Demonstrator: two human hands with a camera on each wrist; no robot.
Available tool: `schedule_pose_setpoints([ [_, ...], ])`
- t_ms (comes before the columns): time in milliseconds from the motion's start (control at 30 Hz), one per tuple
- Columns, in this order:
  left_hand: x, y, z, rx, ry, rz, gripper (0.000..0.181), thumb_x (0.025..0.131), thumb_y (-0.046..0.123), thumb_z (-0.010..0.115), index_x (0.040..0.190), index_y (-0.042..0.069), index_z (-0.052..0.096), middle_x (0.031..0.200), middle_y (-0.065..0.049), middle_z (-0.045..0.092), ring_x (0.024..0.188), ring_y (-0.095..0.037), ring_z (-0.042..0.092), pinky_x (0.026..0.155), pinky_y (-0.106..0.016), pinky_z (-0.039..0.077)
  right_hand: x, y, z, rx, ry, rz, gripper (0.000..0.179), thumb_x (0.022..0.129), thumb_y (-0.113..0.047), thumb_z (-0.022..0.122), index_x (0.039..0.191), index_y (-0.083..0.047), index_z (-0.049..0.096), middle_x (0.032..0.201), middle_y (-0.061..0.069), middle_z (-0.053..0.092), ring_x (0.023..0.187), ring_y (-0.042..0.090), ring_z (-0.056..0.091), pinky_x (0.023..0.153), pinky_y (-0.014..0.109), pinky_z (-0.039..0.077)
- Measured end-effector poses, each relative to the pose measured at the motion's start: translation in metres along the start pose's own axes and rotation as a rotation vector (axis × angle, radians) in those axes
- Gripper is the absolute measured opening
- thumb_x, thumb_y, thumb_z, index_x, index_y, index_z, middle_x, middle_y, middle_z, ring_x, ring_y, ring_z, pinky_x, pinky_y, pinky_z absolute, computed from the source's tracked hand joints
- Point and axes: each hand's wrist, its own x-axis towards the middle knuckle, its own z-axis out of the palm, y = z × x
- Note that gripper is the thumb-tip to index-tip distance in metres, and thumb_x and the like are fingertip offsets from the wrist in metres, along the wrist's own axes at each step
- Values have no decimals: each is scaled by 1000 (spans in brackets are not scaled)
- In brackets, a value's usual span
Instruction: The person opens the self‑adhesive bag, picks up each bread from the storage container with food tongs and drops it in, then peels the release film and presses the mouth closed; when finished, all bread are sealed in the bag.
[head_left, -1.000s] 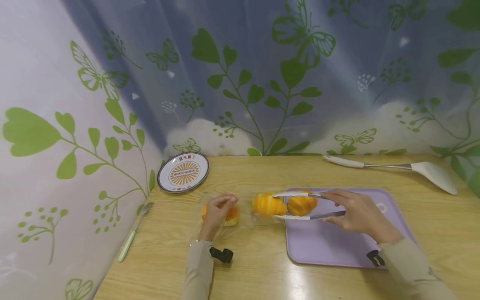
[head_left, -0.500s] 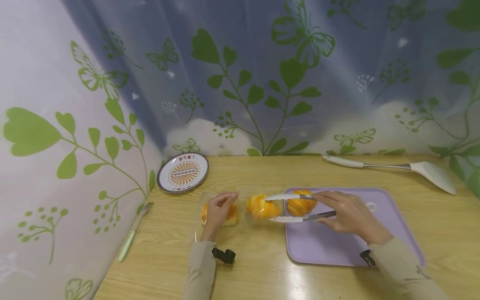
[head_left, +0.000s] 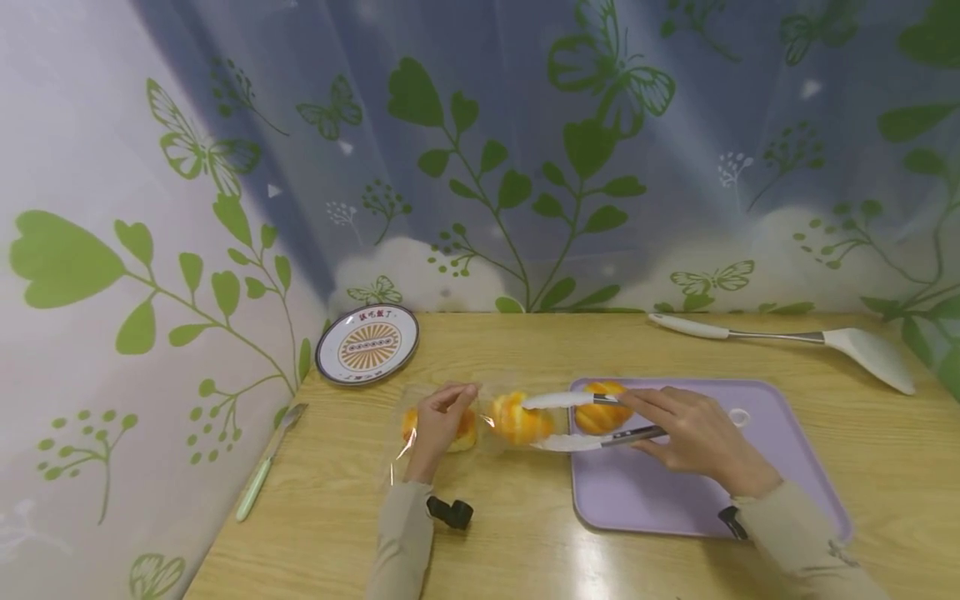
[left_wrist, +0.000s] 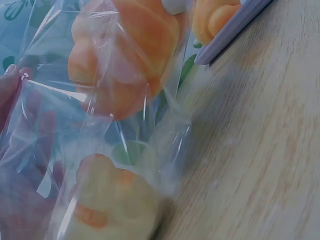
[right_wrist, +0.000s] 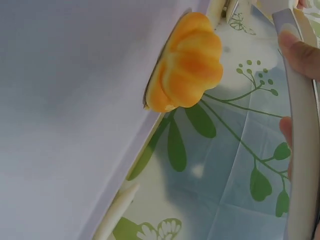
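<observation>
My left hand (head_left: 435, 425) pinches the edge of a clear plastic bag (left_wrist: 172, 155). One bread roll (left_wrist: 117, 200) lies inside the bag, partly hidden by the hand in the head view. A ridged orange-yellow bread (head_left: 516, 419) shows through the film near the bag's mouth. My right hand (head_left: 705, 433) grips a pair of tongs (head_left: 562, 401), whose white tips stand spread on either side of that ridged bread. Whether the tips touch it, I cannot tell. Another ridged bread (right_wrist: 187, 70) sits on the purple tray (head_left: 652, 500), behind the tongs in the head view.
At the back left is a patterned plate (head_left: 367, 343). A green-handled fork (head_left: 270, 462) lies by the left wall. Toward the back right rests a white spatula (head_left: 776, 336). The patterned curtain (head_left: 480, 150) borders the table's back edge.
The tongs and right hand have shifted left, carrying the ridged bread from beside the tray toward the bag. The tong tips have spread wider. My left hand has barely moved.
</observation>
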Motion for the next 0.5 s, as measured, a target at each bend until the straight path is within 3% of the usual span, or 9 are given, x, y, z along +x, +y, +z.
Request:
schedule_pose_setpoints([
  [200, -3, -2, -1, -55, -71, 8, 22, 91, -1, 64, 95, -23, 64, 86, 18, 68, 88, 1, 61, 83, -15, 49, -4, 2, 3, 28, -30, 125, 72, 98, -62, 34, 115, -2, 68, 103, 15, 72, 78, 30, 70, 58, 39, 56],
  [300, -4, -3, -1, -76, -90, 21, 19, 91, 2, 66, 92, -17, 69, 87, 14, 69, 88, -1, 62, 83, -15, 50, -4, 3, 4, 55, -32, 139, 71, 96, -64, 37, 114, -3, 69, 104, 15, 72, 81, 31, 71, 58, 39, 56],
  [400, -4, -3, -1, -72, -96, 31, 19, 90, 2, 66, 92, -17, 69, 87, 14, 69, 89, -1, 62, 82, -15, 51, 1, 3, 5, 73, -61, 122, 56, 86, -52, 69, 114, -3, 68, 108, 15, 72, 84, 31, 71, 63, 40, 57],
  [500, -4, -2, 0, -56, -102, 18, 21, 90, -2, 64, 94, -23, 64, 86, 18, 67, 89, 1, 61, 80, -14, 50, 8, 1, 6, 74, -144, 168, 62, 66, -32, 87, 118, -5, 67, 110, 14, 71, 85, 30, 70, 63, 40, 57],
])
